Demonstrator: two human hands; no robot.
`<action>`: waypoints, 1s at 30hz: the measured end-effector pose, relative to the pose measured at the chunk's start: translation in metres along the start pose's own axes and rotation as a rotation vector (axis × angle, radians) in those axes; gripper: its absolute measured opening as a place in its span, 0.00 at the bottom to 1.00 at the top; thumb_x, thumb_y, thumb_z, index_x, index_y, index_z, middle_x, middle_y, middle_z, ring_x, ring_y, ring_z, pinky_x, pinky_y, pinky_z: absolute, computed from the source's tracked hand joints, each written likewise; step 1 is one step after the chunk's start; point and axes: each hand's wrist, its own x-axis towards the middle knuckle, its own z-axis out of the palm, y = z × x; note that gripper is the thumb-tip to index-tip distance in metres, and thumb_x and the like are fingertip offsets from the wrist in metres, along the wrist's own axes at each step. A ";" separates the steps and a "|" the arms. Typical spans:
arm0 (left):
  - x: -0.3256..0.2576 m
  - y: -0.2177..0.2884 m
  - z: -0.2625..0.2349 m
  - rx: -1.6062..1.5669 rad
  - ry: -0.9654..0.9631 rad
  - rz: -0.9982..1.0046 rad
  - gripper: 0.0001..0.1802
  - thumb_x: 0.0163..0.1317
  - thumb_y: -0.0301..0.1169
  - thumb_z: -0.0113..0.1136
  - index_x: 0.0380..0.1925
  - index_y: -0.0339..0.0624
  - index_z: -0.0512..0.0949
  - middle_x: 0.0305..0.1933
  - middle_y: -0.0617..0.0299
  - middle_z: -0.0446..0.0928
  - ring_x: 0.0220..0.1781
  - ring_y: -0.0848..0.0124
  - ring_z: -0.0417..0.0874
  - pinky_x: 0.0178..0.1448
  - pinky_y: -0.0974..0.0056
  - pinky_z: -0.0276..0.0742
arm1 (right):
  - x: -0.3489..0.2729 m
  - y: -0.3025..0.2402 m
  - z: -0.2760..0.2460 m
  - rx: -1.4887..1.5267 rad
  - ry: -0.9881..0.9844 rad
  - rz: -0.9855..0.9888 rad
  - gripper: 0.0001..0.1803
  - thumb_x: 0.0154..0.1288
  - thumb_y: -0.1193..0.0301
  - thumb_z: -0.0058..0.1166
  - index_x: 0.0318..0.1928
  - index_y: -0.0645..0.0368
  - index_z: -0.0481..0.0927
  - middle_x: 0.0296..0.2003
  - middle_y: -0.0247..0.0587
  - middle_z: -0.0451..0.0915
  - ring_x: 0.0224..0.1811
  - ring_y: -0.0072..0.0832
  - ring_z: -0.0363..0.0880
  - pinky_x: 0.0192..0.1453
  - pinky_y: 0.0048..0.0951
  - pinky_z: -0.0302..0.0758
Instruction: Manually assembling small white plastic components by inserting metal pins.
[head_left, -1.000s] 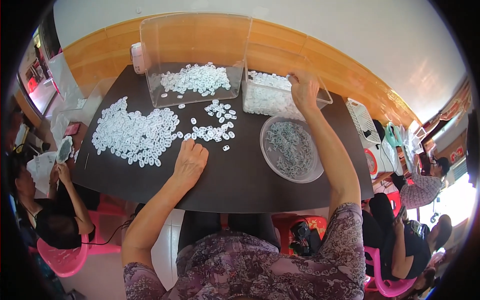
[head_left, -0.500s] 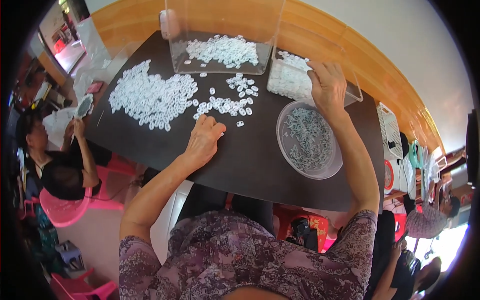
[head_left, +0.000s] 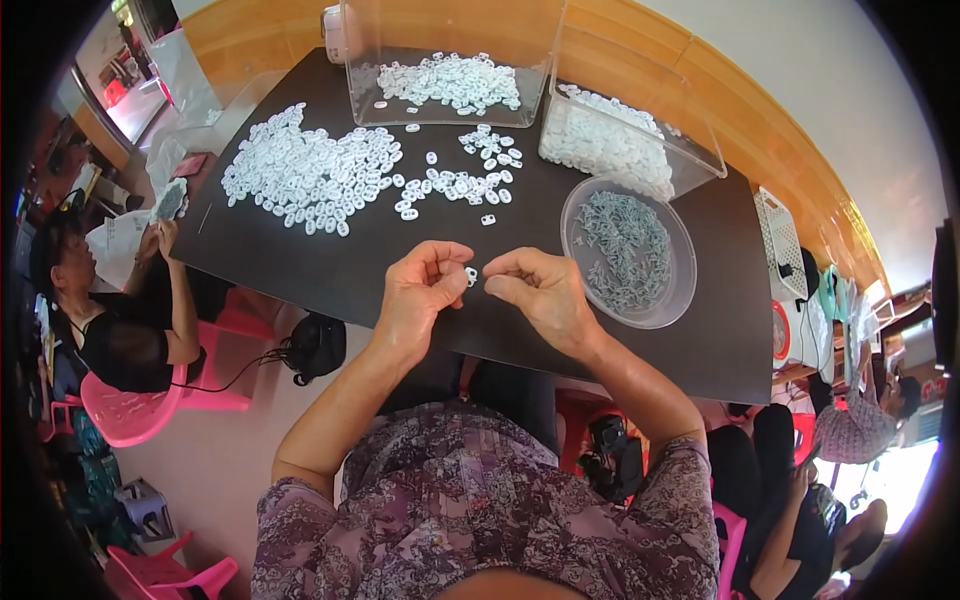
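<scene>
Over the front part of the dark table, my left hand (head_left: 425, 290) pinches a small white oval piece with two holes (head_left: 471, 276) between thumb and fingertips. Close beside it, a small gap away, my right hand (head_left: 540, 295) has its thumb and fingers drawn together in a pinch. Whatever it may hold is too small to make out. Several loose white oval pieces (head_left: 462, 187) lie just beyond my hands, and a larger heap of them (head_left: 310, 170) spreads at the left. Right of my hands stands a round clear tub (head_left: 683, 285) holding many small grey screw-like parts (head_left: 630, 245).
At the back of the dark table (head_left: 400, 245) a clear bin (head_left: 450, 30) lies with white pieces inside. A second clear box (head_left: 700, 180) at the right is filled with white pieces. People sit at the left (head_left: 130, 310) and the lower right (head_left: 800, 520).
My right hand has come from the clear box at the right toward my left hand. My left hand has lifted a white oval piece from the table and moved right.
</scene>
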 end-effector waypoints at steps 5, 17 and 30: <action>-0.013 -0.006 -0.004 -0.098 0.015 0.039 0.11 0.59 0.23 0.58 0.42 0.33 0.75 0.33 0.66 0.74 0.32 0.79 0.71 0.36 0.74 0.69 | -0.001 -0.005 0.026 0.184 0.003 0.051 0.07 0.59 0.76 0.57 0.35 0.68 0.79 0.28 0.36 0.80 0.30 0.16 0.76 0.35 0.17 0.72; -0.038 -0.014 -0.030 0.265 0.073 0.268 0.07 0.59 0.21 0.58 0.38 0.35 0.77 0.30 0.65 0.75 0.33 0.78 0.75 0.37 0.72 0.72 | -0.012 -0.015 0.056 0.293 -0.027 0.154 0.09 0.62 0.71 0.55 0.35 0.66 0.79 0.26 0.34 0.79 0.28 0.14 0.72 0.31 0.16 0.68; -0.040 -0.022 -0.036 0.069 -0.023 0.117 0.04 0.61 0.25 0.56 0.35 0.36 0.76 0.32 0.68 0.74 0.35 0.81 0.73 0.41 0.75 0.69 | -0.017 0.017 -0.039 -0.391 0.494 -0.043 0.03 0.52 0.77 0.57 0.29 0.63 0.80 0.25 0.42 0.79 0.29 0.30 0.77 0.34 0.28 0.71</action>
